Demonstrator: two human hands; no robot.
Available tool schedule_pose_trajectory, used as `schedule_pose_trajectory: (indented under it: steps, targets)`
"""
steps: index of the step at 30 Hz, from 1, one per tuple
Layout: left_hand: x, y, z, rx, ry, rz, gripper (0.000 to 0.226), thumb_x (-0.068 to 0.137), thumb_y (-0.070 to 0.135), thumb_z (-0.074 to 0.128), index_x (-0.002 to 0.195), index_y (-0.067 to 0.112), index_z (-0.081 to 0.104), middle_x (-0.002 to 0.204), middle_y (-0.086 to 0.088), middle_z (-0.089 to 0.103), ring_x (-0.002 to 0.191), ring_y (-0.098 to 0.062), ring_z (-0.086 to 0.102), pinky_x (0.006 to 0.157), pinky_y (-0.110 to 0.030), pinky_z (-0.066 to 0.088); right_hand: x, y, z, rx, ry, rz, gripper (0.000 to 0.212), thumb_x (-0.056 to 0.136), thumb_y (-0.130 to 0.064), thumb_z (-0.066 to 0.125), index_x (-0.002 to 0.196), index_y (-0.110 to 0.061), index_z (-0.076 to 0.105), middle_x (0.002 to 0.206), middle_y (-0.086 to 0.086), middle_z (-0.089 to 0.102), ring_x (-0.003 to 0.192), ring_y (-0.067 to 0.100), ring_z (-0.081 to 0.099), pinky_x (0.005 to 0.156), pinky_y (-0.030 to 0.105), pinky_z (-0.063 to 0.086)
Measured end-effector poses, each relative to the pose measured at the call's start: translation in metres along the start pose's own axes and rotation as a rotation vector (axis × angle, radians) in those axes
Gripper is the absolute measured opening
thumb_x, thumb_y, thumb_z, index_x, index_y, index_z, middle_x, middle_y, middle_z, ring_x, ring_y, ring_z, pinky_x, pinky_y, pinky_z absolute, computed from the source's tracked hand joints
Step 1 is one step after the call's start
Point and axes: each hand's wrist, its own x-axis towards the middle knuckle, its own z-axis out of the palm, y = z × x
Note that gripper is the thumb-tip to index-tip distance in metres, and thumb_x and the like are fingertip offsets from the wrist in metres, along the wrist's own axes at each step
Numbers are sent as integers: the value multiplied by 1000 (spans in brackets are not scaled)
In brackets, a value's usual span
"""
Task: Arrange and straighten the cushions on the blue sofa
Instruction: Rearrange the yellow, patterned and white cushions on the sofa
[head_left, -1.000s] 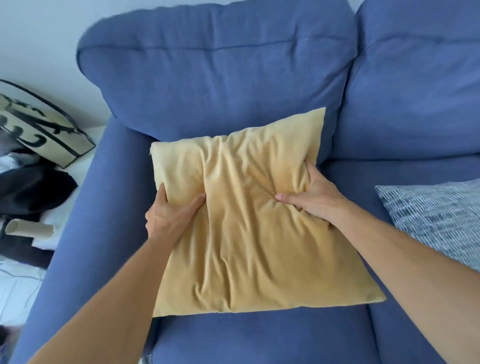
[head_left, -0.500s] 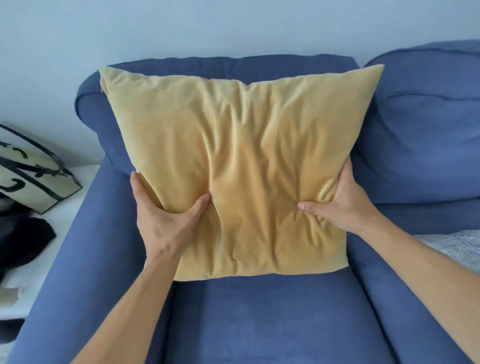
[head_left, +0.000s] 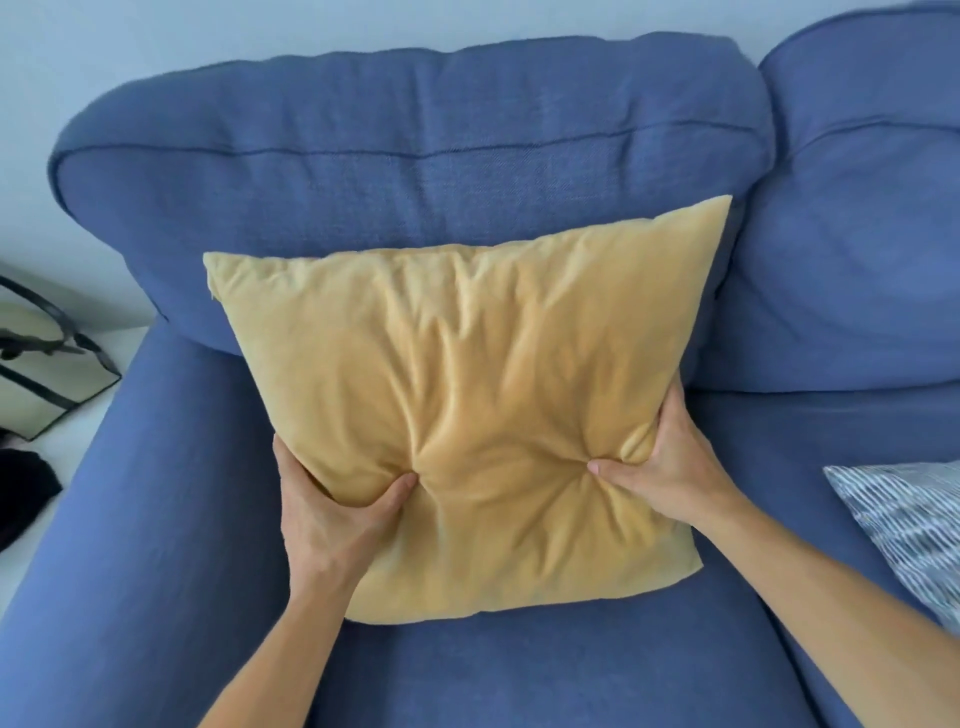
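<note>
I hold a yellow cushion on the left seat of a blue sofa.
It leans, slightly tilted, against the back cushion. My left hand and right hand each grip a lower side, thumbs dug into the front. I judge it nearly placed but creased. A striped cushion at the right awaits arranging.

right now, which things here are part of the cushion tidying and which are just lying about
Part of the job: yellow cushion, gripped by the left hand and right hand; patterned cushion; blue sofa.

Lying about: cream and black bag; black item, unclear what it is.
</note>
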Motion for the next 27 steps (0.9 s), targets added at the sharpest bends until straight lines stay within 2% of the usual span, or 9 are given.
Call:
schedule_pose_trajectory:
  steps: [3, 6, 8, 10, 12, 17, 19, 22, 27]
  targets:
    - [12, 1, -8, -33, -50, -27, 121, 44, 57, 90, 141, 39, 21, 135, 18, 45, 125, -14, 48, 103, -45, 43, 11, -14, -15, 19, 12, 9, 136, 50, -44, 91, 148, -44, -3, 150, -14, 28, 136, 13, 35, 113, 39, 31]
    - [29, 15, -15, -130, -75, -148, 131, 46, 74, 80, 150, 40, 8, 151, 10, 35, 136, -19, 39, 110, -47, 36, 27, -35, -33, 107, 70, 31, 136, 43, -65, 84, 147, -47, -3, 153, -14, 27, 138, 15, 35, 113, 45, 33]
    - [50, 28, -19, -224, -52, -212, 126, 57, 71, 76, 153, 34, 3, 156, 6, 27, 140, -20, 33, 114, -45, 29, 43, -52, -44, 144, 120, 74, 135, 46, -74, 76, 149, -44, -6, 156, -14, 23, 141, 15, 31, 114, 44, 30]
    - [77, 42, -24, -286, -56, -244, 119, 60, 73, 72, 154, 29, 13, 153, 6, 33, 139, -21, 34, 114, -45, 29, 60, -72, -53, 181, 187, 119, 125, 54, -77, 68, 150, -41, -2, 155, -12, 26, 140, 17, 34, 114, 44, 31]
    - [97, 59, -27, -300, -64, -258, 117, 54, 80, 67, 149, 25, 27, 144, 7, 44, 133, -21, 42, 111, -44, 33, 76, -90, -60, 220, 256, 159, 108, 66, -75, 61, 151, -35, 8, 151, -7, 35, 134, 20, 41, 110, 43, 34]
    - [142, 94, -29, -307, 58, -390, 80, 86, 68, 46, 147, 18, 34, 144, -1, 41, 131, -26, 40, 96, -37, 34, 102, -113, -63, 173, 337, 232, 58, 98, -50, 36, 142, -14, 28, 132, 9, 49, 97, 25, 45, 82, 34, 33]
    - [157, 97, -31, -242, 146, -406, 67, 93, 56, 42, 143, 12, 40, 139, -7, 46, 126, -30, 45, 88, -37, 37, 105, -115, -65, 88, 374, 231, 49, 101, -41, 31, 139, -10, 31, 132, 14, 49, 100, 29, 48, 79, 34, 32]
    - [160, 89, -35, -42, 248, -386, 52, 99, 40, 41, 135, 3, 46, 133, -18, 51, 122, -36, 47, 91, -39, 40, 104, -111, -69, 1, 455, 236, 41, 103, -33, 29, 134, -6, 36, 132, 16, 48, 115, 34, 50, 83, 36, 35]
    - [145, 91, -28, -23, 257, -294, 52, 98, 39, 41, 138, 6, 38, 137, -15, 46, 125, -34, 45, 90, -36, 35, 99, -108, -64, -88, 510, 149, 43, 100, -29, 39, 137, -8, 32, 140, 14, 41, 123, 36, 45, 96, 41, 36]
